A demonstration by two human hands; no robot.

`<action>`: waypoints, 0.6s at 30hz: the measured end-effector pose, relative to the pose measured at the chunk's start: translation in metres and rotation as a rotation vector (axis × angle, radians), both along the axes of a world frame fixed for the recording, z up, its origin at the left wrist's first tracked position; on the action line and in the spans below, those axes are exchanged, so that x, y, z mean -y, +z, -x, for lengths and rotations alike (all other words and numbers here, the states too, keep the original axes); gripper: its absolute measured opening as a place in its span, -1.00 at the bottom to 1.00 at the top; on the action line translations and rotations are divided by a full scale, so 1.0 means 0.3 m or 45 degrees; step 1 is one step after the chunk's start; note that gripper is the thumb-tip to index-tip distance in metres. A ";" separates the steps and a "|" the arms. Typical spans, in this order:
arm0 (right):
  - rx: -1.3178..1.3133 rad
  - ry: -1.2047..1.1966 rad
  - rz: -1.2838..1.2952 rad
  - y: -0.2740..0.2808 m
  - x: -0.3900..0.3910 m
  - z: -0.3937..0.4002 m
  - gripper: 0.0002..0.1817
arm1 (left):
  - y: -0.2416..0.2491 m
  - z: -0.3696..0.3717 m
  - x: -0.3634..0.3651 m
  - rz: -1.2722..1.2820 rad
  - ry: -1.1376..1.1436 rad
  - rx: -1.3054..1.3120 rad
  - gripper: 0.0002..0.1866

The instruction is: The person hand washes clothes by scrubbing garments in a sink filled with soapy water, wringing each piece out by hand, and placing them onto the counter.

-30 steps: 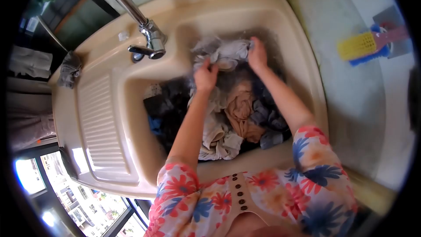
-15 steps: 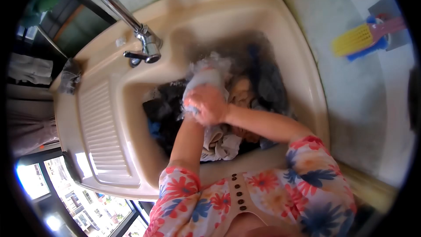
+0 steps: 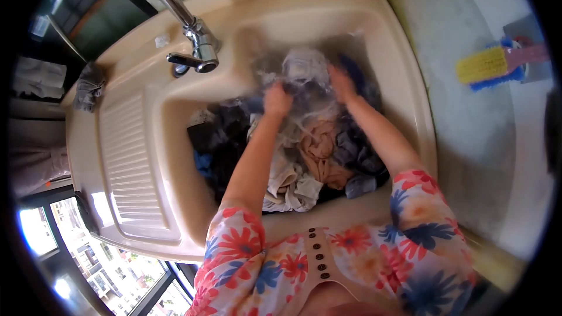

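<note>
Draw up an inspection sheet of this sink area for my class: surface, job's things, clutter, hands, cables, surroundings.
Surface: cream sink with ribbed drainboard; water in the basin.
Job's things: pale cloth between the hands; tan cloth, white cloth and dark cloths piled in the basin.
Clutter: grey cloth on the sink's far-left edge; small white piece left of the faucet.
Hands: left hand and right hand in the basin, either side of the pale cloth; grip too blurred to tell.
Cables: nothing seen.
Surroundings: yellow-bristled brush at right; window at lower left.
</note>
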State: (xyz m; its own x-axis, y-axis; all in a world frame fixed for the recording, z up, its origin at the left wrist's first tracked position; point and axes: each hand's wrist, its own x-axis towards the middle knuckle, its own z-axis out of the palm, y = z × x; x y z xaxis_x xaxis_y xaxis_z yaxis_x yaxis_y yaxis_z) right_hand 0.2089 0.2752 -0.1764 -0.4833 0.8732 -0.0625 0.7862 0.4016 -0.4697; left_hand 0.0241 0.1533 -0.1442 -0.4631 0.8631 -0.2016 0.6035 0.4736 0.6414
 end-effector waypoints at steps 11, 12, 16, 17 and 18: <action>-0.916 0.639 -0.375 0.530 0.367 0.298 -0.81 | -0.028 0.021 -0.039 -0.634 0.088 2.094 -0.46; -0.884 0.670 -0.509 0.480 0.353 0.312 -0.81 | -0.037 0.016 -0.008 -0.645 0.240 2.106 -0.52; -0.334 -0.305 -0.112 0.259 -0.025 0.206 -0.76 | 0.170 0.037 -0.001 -0.467 0.719 2.043 -0.72; -0.460 -0.464 -0.151 0.265 -0.087 0.156 -0.78 | 0.176 0.067 -0.010 -0.503 0.647 1.986 -0.69; -0.637 -0.623 -0.128 0.241 -0.151 0.109 -0.80 | 0.175 0.094 -0.024 -0.541 0.579 1.929 -0.65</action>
State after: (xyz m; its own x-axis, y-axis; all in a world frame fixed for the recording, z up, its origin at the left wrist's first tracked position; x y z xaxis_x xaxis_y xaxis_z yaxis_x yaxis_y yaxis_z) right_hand 0.1761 0.3206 -0.1040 0.0169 0.9874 0.1572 0.5873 0.1174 -0.8008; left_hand -0.0040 0.1606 -0.0916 -0.2917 0.8280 -0.4789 -0.7923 0.0713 0.6060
